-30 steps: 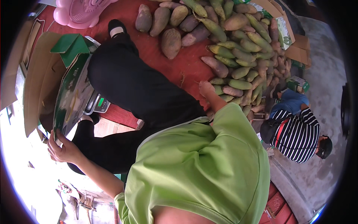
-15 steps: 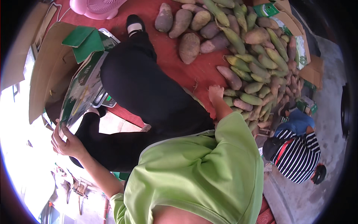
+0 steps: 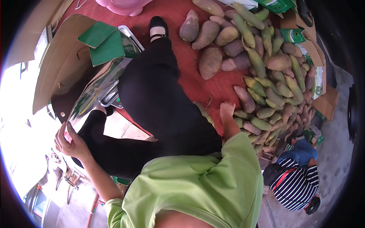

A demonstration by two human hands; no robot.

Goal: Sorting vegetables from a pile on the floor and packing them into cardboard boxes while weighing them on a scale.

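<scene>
Left hand grips carton; right hand touches mangoes.

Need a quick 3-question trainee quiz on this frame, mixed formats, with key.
1. True or false: the left hand grips the edge of the printed carton.
2. Multiple choice: the right hand is nearest to
A. the pink tub
B. the pile of green and brown fruit
C. the striped shirt
3. Fill in: the fruit lies on a ___ mat.

Key
1. True: the fingers wrap the carton's lower corner.
2. B: the hand reaches to the pile's near edge; whether it holds a fruit cannot be told.
3. Red.
</scene>
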